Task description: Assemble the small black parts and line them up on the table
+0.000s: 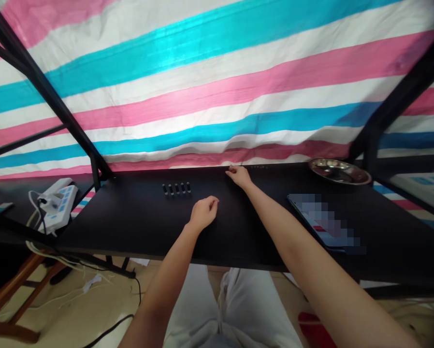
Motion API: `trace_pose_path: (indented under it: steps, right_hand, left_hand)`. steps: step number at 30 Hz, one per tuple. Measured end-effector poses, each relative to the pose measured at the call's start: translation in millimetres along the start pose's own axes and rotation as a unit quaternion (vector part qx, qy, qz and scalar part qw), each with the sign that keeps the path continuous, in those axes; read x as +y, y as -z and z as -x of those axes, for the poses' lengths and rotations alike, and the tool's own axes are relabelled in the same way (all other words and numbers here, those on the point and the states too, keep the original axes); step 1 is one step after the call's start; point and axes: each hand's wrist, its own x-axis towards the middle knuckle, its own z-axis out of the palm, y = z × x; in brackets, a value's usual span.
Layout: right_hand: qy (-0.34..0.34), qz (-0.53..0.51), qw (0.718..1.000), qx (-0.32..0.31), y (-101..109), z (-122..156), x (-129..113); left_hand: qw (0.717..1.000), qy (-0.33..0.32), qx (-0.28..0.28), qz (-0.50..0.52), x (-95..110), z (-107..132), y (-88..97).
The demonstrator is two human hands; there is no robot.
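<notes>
Near the middle of the black table (pixel 137 217), my left hand (pixel 203 212) rests with its fingers curled closed; whether anything is inside cannot be seen. My right hand (pixel 239 177) reaches to the table's back edge, thumb and fingers pinched together. Something small may be at its fingertips, too small to name. To the left of my hands, several small black cylinders (pixel 177 189) with pale ends form a neat row, like small batteries. Just right of my right hand, several tiny dark pieces (pixel 259 167) lie along the back edge.
A shiny metal dish (pixel 339 172) sits at the back right. In front of it lies a phone (pixel 322 224), its screen blurred out. White power strips (pixel 59 208) with cables are at the left. Behind the table hangs a striped sheet (pixel 202 106), between black frame bars (pixel 53 96).
</notes>
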Motion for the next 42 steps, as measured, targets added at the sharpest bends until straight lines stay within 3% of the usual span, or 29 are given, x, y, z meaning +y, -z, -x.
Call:
trace_pose_path:
  steps: [8, 17, 28, 32, 35, 38, 42]
  right_hand:
    - [0.003, -0.002, 1.0, -0.009, -4, -1, 2]
    - [-0.019, 0.032, 0.995, -0.088, 1, -11, 9]
    - [-0.044, 0.015, 0.995, -0.089, 1, -8, 6]
    - [-0.053, -0.077, 0.994, -0.053, 4, 3, 8]
    - [-0.071, -0.155, 0.985, 0.031, 6, 18, 5]
    - [-0.107, -0.248, 0.956, 0.118, 7, 41, -6]
    - [-0.087, -0.342, 0.924, 0.148, 12, 79, -27]
  left_hand:
    - [1.0, 0.0, -0.002, -0.001, 0, 1, 0.5]
    - [1.0, -0.001, -0.002, 0.001, -1, 0, -0.5]
    - [1.0, 0.017, 0.007, 0.008, -2, 0, 0.0]
    - [0.999, 0.037, 0.035, 0.016, -5, -1, -0.8]
    - [0.995, 0.067, 0.072, 0.03, -7, -2, -1.0]
    - [0.987, 0.113, 0.106, 0.036, -7, -2, 0.7]
    - [0.978, 0.167, 0.125, 0.007, -4, -4, 6.9]
